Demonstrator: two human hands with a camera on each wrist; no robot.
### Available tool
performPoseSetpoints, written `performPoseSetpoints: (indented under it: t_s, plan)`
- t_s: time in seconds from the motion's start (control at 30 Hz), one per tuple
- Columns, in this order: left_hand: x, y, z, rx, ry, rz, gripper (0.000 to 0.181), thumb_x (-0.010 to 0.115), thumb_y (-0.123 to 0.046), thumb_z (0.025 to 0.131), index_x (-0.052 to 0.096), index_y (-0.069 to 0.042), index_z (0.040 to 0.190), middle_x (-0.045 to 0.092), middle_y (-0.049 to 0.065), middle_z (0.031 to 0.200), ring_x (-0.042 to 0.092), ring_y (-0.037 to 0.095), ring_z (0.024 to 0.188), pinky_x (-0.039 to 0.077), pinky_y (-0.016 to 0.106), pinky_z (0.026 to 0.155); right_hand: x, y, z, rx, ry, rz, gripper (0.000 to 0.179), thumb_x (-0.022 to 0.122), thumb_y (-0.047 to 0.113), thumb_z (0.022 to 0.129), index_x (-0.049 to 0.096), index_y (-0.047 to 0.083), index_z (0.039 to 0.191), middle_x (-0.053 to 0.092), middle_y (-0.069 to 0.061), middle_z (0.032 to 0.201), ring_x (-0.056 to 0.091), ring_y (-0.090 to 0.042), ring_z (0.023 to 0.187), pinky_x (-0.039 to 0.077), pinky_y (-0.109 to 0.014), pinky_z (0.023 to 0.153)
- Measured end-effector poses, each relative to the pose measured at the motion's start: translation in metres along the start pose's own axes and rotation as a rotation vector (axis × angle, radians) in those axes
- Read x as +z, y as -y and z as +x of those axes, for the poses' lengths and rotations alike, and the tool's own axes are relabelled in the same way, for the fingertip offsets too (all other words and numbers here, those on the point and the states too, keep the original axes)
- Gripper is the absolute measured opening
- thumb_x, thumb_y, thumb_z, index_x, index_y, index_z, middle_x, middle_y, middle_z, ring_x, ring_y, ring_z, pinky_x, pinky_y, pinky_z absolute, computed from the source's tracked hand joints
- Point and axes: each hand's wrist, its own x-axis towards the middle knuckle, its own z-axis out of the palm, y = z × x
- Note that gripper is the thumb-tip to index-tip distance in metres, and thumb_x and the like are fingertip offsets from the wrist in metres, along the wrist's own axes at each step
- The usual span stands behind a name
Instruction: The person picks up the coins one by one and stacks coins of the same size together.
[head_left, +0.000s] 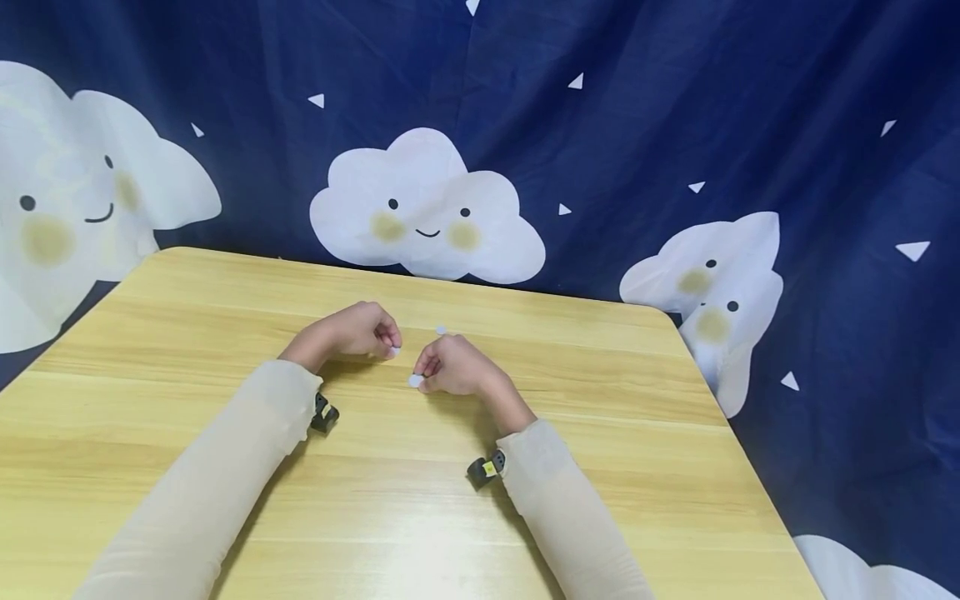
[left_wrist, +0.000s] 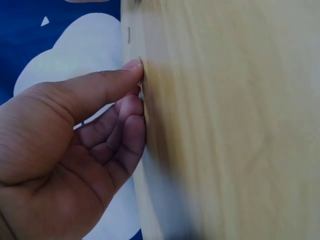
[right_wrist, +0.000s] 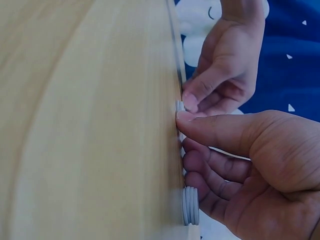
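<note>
My left hand [head_left: 358,330] pinches a small white disc [head_left: 395,352] low over the wooden table, thumb against the fingertips. In the left wrist view its thumb hides nearly all of that disc. Just to the right, my right hand [head_left: 459,367] has its thumb and fingertips on another white disc [head_left: 416,381]. Seen from the right wrist, its thumb tip presses at a thin pile of discs [right_wrist: 180,105], with the left hand [right_wrist: 220,70] close beyond. By the right hand's lower fingers stands a stack of several white discs [right_wrist: 190,206], lying flat on one another.
Behind the right hand a white disc [head_left: 441,330] shows on the table [head_left: 375,492]. The table's far edge meets a dark blue curtain [head_left: 637,150] printed with clouds and triangles. Each wrist wears a small black camera [head_left: 324,414].
</note>
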Motion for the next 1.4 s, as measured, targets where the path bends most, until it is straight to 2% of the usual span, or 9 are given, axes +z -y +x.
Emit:
performPoseSetpoints:
  t_s: [0.17, 0.4, 0.8, 1.1, 1.4]
  plan:
    - [0.000, 0.002, -0.010, 0.016, 0.004, 0.012, 0.007, 0.078, -0.005, 0.088, 0.075, -0.006, 0.094, 0.070, 0.000, 0.085, 0.061, 0.015, 0.081, 0.052, 0.033, 0.079, 0.000, 0.000, 0.000, 0.002, -0.005, -0.001, 0.011, 0.084, 0.005, 0.084, 0.076, 0.008, 0.091, 0.071, 0.004, 0.083, 0.064, -0.010, 0.080, 0.052, -0.022, 0.075]
    - [0.002, 0.001, -0.024, -0.018, 0.013, 0.025, 0.008, 0.079, -0.007, 0.088, 0.074, -0.008, 0.094, 0.069, -0.001, 0.086, 0.060, 0.015, 0.082, 0.051, 0.033, 0.081, 0.000, 0.000, 0.000, 0.005, -0.004, 0.015, 0.012, 0.084, 0.004, 0.084, 0.076, 0.008, 0.091, 0.071, 0.003, 0.083, 0.064, -0.010, 0.079, 0.053, -0.021, 0.074]
    - [0.006, -0.005, -0.046, -0.028, 0.003, 0.004, 0.008, 0.079, -0.005, 0.087, 0.074, -0.007, 0.092, 0.068, 0.000, 0.085, 0.060, 0.016, 0.081, 0.052, 0.034, 0.080, 0.001, 0.001, -0.001, 0.009, -0.011, 0.006, 0.012, 0.085, 0.005, 0.083, 0.076, 0.008, 0.091, 0.071, 0.004, 0.083, 0.064, -0.010, 0.080, 0.052, -0.022, 0.075]
    - [0.006, -0.001, -0.055, -0.042, 0.004, -0.028, 0.010, 0.080, -0.003, 0.086, 0.074, -0.006, 0.092, 0.067, 0.000, 0.083, 0.058, 0.015, 0.078, 0.051, 0.033, 0.077, 0.002, 0.001, -0.001, 0.016, -0.013, -0.002, 0.012, 0.085, 0.005, 0.083, 0.075, 0.009, 0.089, 0.070, 0.004, 0.082, 0.064, -0.009, 0.079, 0.052, -0.022, 0.076]
    - [0.006, -0.002, -0.057, -0.055, -0.001, -0.032, 0.010, 0.081, -0.002, 0.085, 0.074, -0.006, 0.091, 0.067, 0.001, 0.082, 0.058, 0.016, 0.078, 0.050, 0.033, 0.077, 0.001, 0.002, -0.001, 0.016, -0.003, 0.007, 0.012, 0.084, 0.005, 0.084, 0.075, 0.008, 0.090, 0.071, 0.003, 0.084, 0.064, -0.010, 0.080, 0.052, -0.022, 0.076]
